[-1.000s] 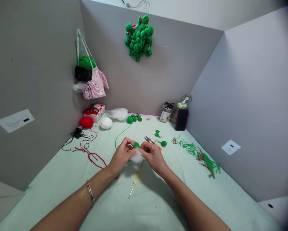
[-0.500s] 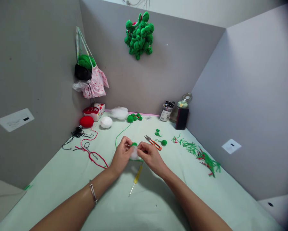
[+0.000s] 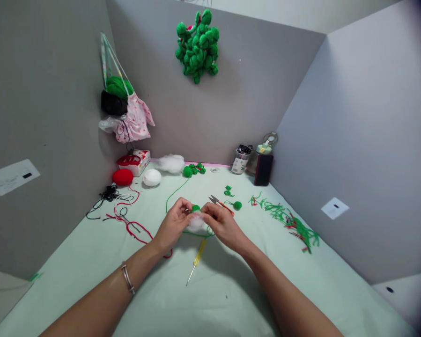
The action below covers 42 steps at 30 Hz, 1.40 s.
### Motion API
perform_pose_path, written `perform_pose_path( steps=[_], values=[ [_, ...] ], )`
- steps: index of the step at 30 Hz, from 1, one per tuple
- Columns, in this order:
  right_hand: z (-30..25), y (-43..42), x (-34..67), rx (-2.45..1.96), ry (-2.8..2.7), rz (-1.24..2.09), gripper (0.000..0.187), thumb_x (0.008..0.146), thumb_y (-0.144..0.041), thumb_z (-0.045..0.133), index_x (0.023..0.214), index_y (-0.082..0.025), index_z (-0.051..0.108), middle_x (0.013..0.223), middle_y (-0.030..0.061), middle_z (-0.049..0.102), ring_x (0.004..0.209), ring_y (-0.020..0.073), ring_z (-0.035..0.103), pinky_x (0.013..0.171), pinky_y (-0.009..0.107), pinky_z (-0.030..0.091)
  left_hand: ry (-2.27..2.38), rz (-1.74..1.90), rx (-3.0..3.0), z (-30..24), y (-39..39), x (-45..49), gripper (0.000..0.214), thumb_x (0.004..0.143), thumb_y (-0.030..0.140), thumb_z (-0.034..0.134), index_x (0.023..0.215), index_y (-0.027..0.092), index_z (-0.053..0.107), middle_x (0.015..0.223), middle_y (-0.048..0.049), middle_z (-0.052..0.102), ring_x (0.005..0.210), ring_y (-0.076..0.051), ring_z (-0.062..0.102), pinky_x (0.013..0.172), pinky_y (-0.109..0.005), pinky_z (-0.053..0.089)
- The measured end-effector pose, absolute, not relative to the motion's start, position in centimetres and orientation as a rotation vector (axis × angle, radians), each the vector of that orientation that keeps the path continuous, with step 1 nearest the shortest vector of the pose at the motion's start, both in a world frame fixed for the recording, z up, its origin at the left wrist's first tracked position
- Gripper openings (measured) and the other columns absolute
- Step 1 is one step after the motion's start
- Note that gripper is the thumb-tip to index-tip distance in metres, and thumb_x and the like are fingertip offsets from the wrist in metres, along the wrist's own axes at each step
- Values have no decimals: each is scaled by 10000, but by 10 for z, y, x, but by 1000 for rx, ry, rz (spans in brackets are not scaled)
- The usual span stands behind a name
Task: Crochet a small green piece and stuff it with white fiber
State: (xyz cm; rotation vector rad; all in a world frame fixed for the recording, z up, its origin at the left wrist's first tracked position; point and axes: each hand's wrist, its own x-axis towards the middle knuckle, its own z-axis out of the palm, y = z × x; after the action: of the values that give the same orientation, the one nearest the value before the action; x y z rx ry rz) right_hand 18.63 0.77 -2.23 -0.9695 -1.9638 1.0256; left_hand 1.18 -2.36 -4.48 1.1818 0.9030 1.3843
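Note:
Above the middle of the table, my left hand (image 3: 175, 219) pinches a small green crocheted piece (image 3: 195, 208). My right hand (image 3: 223, 225) has its fingertips closed at the same spot, on a tuft of white fibre stuffing (image 3: 196, 223) that hangs below the green piece. Fingers hide part of the piece and where the stuffing meets it. A strand of green yarn (image 3: 175, 191) runs from the piece's area toward the back. On the cloth below lies a crochet hook with a yellow handle (image 3: 199, 254). Orange-handled thread snips (image 3: 221, 204) lie just beyond my right hand.
At the back left are a red yarn ball (image 3: 122, 177), a white yarn ball (image 3: 151, 177), a tissue box (image 3: 141, 161) and more stuffing (image 3: 171, 164). Green yarn scraps (image 3: 296, 228) lie on the right. A pen cup (image 3: 239, 162) and dark phone (image 3: 263, 170) stand behind.
The view has shifted slightly. My hands stay at the green piece; the right fingers have moved in closer over the stuffing, and a green yarn loop shows beneath the right hand.

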Motion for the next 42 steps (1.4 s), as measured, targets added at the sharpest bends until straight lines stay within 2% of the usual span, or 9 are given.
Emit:
perform_pose_path(
  steps=[4, 11, 15, 20, 26, 30, 33, 37, 42],
  values=[
    [-17, 1, 185, -943, -2027, 1054, 190, 925, -334, 524, 775, -219, 538, 662, -45, 450, 631, 141, 394, 604, 278, 313, 956, 1439, 1197, -49, -21, 11, 400, 762, 430, 838, 848, 225, 505, 789, 45, 541, 685, -124, 504, 631, -241, 422],
    [-26, -6, 176, -968, -2038, 1027, 66, 799, -203, 562, 748, -227, 528, 621, -69, 400, 604, 129, 332, 577, 264, 256, 1080, 1502, 1154, -56, -22, 18, 246, 837, 245, 735, 867, 228, 491, 722, 75, 493, 611, -120, 478, 584, -246, 396],
    [-35, 3, 174, -1061, -1926, 978, 111, 752, -198, 563, 680, -229, 484, 606, -68, 374, 602, 126, 313, 567, 263, 235, 1041, 1435, 1131, -51, -26, 18, 191, 853, 292, 683, 976, 228, 551, 836, 33, 622, 690, -140, 582, 611, -247, 464],
    [-39, 13, 179, -1105, -1847, 1011, 197, 795, -289, 610, 645, -224, 499, 563, -67, 388, 558, 119, 322, 537, 265, 238, 952, 1396, 1170, -43, -30, 16, 356, 826, 438, 782, 1046, 206, 625, 962, -19, 662, 890, -188, 651, 777, -303, 570],
    [-24, 5, 183, -1016, -1923, 1079, 253, 927, -385, 555, 744, -211, 572, 621, -41, 474, 594, 135, 388, 571, 269, 316, 949, 1403, 1194, -48, -24, 13, 422, 780, 500, 835, 923, 215, 559, 854, 21, 613, 769, -163, 625, 707, -342, 626],
    [-21, -5, 181, -975, -2018, 1065, 185, 918, -299, 562, 754, -213, 577, 628, -51, 467, 598, 132, 376, 592, 274, 300, 1047, 1434, 1210, -57, -18, 11, 291, 869, 351, 806, 870, 193, 561, 784, 45, 583, 669, -127, 584, 602, -269, 564],
    [-26, -7, 177, -989, -2032, 1038, 140, 867, -239, 577, 735, -222, 533, 610, -66, 419, 592, 128, 341, 583, 273, 264, 1122, 1447, 1209, -63, -14, 11, 157, 964, 281, 730, 936, 157, 638, 838, 19, 626, 664, -121, 592, 592, -258, 533],
    [-36, -1, 172, -1060, -1958, 997, 186, 802, -241, 591, 675, -232, 457, 596, -74, 326, 591, 125, 301, 557, 269, 223, 1108, 1419, 1171, -64, -16, 13, 186, 991, 330, 698, 947, 156, 651, 824, 18, 631, 642, -119, 587, 588, -263, 526],
    [-37, 9, 177, -1111, -1885, 984, 238, 830, -305, 577, 638, -228, 461, 570, -57, 404, 570, 122, 342, 538, 262, 250, 955, 1356, 1129, -55, -26, 16, 334, 906, 496, 733, 875, 212, 561, 805, 38, 608, 723, -148, 631, 726, -337, 615]
  ],
)
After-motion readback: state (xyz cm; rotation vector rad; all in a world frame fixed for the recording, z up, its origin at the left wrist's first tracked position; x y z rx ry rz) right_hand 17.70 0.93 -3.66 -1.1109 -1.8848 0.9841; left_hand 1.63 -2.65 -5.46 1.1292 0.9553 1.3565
